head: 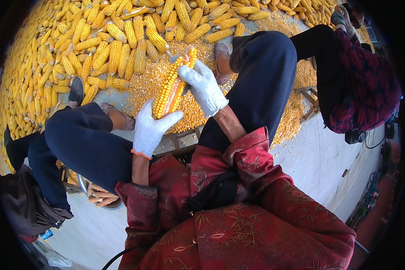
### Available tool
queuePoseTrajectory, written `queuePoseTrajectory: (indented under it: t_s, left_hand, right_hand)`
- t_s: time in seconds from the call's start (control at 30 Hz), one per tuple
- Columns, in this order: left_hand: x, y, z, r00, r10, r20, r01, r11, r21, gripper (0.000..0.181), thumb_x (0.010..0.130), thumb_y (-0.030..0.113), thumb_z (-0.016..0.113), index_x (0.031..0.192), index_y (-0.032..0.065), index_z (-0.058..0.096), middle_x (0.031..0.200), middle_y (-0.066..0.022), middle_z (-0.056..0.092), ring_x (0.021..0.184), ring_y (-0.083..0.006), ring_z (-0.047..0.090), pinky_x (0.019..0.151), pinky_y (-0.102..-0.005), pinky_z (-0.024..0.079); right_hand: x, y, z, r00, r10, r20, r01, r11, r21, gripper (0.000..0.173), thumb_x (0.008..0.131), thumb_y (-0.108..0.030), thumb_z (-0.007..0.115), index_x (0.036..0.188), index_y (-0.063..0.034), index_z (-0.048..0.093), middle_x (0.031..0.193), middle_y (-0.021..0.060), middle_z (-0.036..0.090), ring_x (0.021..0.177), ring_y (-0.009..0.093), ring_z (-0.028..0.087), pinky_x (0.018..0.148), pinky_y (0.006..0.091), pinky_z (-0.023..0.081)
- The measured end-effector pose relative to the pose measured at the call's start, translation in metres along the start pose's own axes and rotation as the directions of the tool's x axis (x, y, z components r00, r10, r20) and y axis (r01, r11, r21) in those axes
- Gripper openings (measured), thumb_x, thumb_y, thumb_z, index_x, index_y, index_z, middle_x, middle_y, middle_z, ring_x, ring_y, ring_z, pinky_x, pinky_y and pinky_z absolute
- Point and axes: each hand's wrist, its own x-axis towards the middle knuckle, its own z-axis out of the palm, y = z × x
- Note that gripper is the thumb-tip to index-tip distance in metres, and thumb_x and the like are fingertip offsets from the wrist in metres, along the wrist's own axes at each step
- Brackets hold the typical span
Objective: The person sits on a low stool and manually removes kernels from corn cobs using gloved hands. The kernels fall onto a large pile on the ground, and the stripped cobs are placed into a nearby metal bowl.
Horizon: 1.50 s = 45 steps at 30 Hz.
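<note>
Both hands wear white knit gloves and meet at an ear of yellow corn above a layer of loose kernels. A pale reddish strip of bare cob runs along the ear between its kernel rows. My left hand, with an orange band at the wrist, supports the lower end, thumb out to the side. At the upper end my right hand grips, fingers partly hidden behind the ear. A second kernel-covered piece sticks up by the right fingers. Small grey parts show behind the ear; I cannot tell what they are.
Whole corn ears are heaped ahead and left. A low wooden frame stands before my lap. Stripped cobs lie in a round container at lower left. People sit on both sides, a dark sleeve left, a patterned jacket right.
</note>
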Motion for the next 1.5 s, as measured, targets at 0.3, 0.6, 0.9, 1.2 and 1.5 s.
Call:
queuePoseTrajectory:
  t_s: [0.3,0.6,0.9,1.2,1.5]
  left_hand:
    - [0.003,-0.021,0.010,0.966,0.184,-0.181,-0.134,0.958,0.255,0.056,0.071,0.026,0.080,0.111,-0.0044,0.054,0.099,-0.0165,0.062,0.092,-0.0231,0.060,0.080,-0.0348,0.047]
    - [0.002,-0.022,0.014,0.991,-0.135,0.013,0.128,0.899,-0.418,0.036,0.082,0.011,0.071,0.110,-0.0051,0.055,0.094,-0.0063,0.063,0.081,-0.0103,0.060,0.070,-0.0246,0.049]
    - [0.003,-0.029,0.020,0.997,-0.079,0.013,0.078,0.939,-0.336,0.036,0.082,0.011,0.071,0.109,-0.0065,0.055,0.095,-0.0068,0.064,0.082,-0.0103,0.060,0.071,-0.0245,0.049]
    - [-0.004,-0.017,0.028,0.990,-0.136,0.028,0.137,0.912,-0.387,0.032,0.082,0.009,0.071,0.106,-0.0050,0.056,0.091,-0.0066,0.064,0.077,-0.0099,0.060,0.067,-0.0244,0.049]
    - [-0.002,-0.020,0.027,0.997,0.016,-0.080,-0.023,0.996,-0.085,0.038,0.076,0.016,0.077,0.098,-0.0064,0.056,0.083,-0.0095,0.065,0.071,-0.0131,0.061,0.062,-0.0284,0.049]
  right_hand:
    - [0.000,0.001,0.001,0.963,0.019,-0.268,-0.054,0.991,-0.122,0.029,0.087,-0.028,0.062,0.097,-0.0017,0.056,0.077,0.0023,0.056,0.058,0.008,0.052,0.045,0.0225,0.045]
    - [0.005,0.015,-0.001,0.986,0.061,-0.152,-0.055,0.998,0.040,0.038,0.091,-0.040,0.056,0.092,-0.0028,0.054,0.066,0.0051,0.054,0.049,0.012,0.053,0.041,0.0246,0.045]
    - [0.012,0.024,-0.009,0.970,0.010,-0.241,0.012,0.996,0.091,0.040,0.095,-0.044,0.049,0.092,-0.0039,0.054,0.059,0.0043,0.051,0.043,0.013,0.050,0.038,0.0251,0.043]
    - [0.007,0.017,-0.004,0.925,-0.027,-0.379,0.051,0.997,0.055,0.035,0.097,-0.040,0.045,0.091,-0.0065,0.054,0.057,0.0014,0.048,0.040,0.010,0.046,0.036,0.0232,0.039]
    - [0.012,0.012,-0.009,0.893,0.035,-0.449,-0.023,0.999,0.032,0.044,0.094,-0.045,0.046,0.084,-0.0042,0.057,0.059,0.0068,0.052,0.040,0.016,0.049,0.034,0.0280,0.041]
